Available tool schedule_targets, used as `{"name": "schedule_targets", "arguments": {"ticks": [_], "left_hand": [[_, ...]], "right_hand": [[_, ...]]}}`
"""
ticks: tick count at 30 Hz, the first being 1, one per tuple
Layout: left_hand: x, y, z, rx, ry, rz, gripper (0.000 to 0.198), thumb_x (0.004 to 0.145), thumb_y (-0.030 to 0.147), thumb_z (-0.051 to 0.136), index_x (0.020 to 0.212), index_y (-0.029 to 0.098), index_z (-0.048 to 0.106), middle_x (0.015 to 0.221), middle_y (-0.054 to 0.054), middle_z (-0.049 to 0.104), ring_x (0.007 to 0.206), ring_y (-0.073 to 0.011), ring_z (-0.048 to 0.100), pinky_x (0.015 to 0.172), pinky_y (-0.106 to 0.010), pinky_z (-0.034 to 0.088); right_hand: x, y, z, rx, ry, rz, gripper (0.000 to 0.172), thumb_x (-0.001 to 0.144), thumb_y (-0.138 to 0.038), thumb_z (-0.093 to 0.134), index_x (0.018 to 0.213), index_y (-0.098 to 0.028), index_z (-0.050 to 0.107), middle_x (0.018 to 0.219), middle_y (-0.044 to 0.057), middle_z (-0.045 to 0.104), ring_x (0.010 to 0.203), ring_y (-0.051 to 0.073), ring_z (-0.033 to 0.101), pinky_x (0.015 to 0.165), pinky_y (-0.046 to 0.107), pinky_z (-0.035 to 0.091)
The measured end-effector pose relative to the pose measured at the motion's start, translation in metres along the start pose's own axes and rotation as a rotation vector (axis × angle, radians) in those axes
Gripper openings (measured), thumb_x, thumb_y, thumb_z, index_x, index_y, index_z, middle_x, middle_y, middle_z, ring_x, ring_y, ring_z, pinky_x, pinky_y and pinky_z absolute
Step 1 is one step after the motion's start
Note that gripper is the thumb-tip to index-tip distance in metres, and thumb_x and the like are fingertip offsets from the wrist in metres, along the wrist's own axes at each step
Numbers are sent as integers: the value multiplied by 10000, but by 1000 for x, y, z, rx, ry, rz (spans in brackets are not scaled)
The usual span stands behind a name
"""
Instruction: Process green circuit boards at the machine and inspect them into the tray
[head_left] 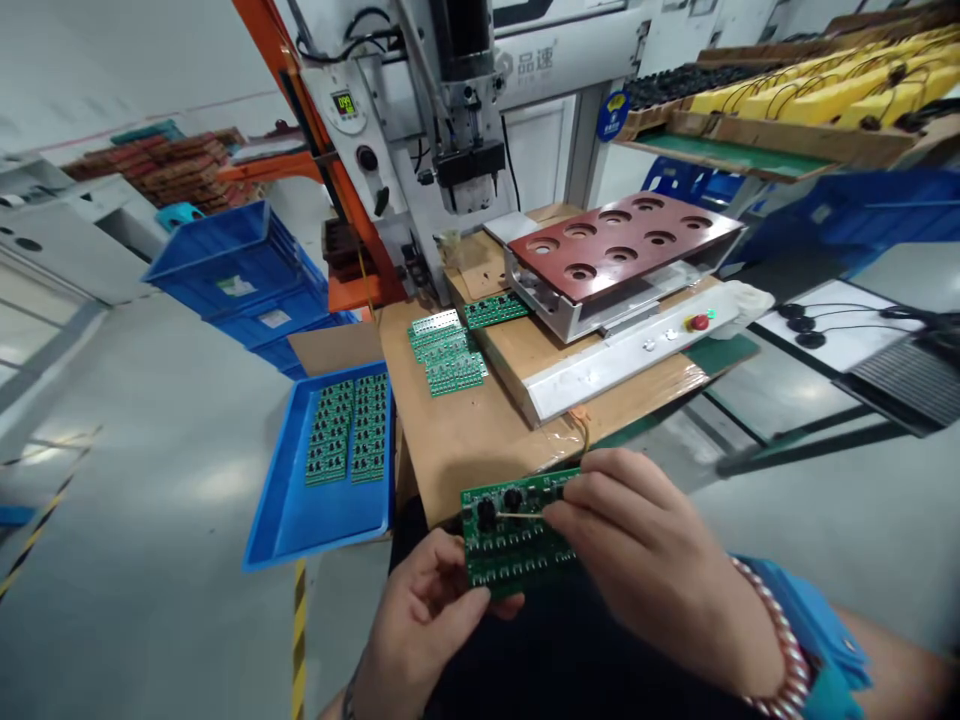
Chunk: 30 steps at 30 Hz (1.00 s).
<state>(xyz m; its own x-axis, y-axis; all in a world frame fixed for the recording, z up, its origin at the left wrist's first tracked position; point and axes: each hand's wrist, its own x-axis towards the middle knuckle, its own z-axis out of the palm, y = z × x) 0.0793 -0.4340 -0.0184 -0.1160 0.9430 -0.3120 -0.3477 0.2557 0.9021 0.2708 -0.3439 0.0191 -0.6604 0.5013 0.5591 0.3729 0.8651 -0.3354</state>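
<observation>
My left hand (424,620) grips the lower left edge of a green circuit board (517,545), which is held tilted in front of me. Black round components (499,508) stand in a row along the board's upper part. My right hand (637,555), with a beaded bracelet at the wrist, pinches a thin wooden stick (519,515). The stick's tip lies across the board near the black components. The fingers of my right hand also cover the board's right end.
Ahead, a cardboard-covered bench (457,440) carries several green boards (446,350) and a red perforated plate (622,240) under a machine head (465,130). A blue tray (315,520) holding rows of boards stands to the left. More blue crates (240,270) stand behind it.
</observation>
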Motion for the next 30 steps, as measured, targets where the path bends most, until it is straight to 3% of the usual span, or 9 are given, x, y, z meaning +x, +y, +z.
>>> {"name": "schedule_targets", "arguments": {"ticks": [14, 30], "left_hand": [[-2, 2, 3, -18, 29, -22, 101, 671, 224, 745, 705, 195, 653, 703, 20, 681, 634, -186, 674, 641, -351, 568], [-4, 1, 3, -41, 44, -27, 109, 656, 205, 754, 693, 188, 653, 698, 18, 667, 625, -183, 664, 623, -350, 573]], "right_hand": [[-5, -2, -1, 39, -59, 20, 165, 854, -82, 438, 886, -147, 586, 803, 55, 562, 843, 181, 453, 712, 328, 391], [-2, -3, -1, 5, -6, 16, 176, 851, -64, 429, 892, -131, 586, 794, 63, 562, 844, 189, 440, 692, 322, 385]]}}
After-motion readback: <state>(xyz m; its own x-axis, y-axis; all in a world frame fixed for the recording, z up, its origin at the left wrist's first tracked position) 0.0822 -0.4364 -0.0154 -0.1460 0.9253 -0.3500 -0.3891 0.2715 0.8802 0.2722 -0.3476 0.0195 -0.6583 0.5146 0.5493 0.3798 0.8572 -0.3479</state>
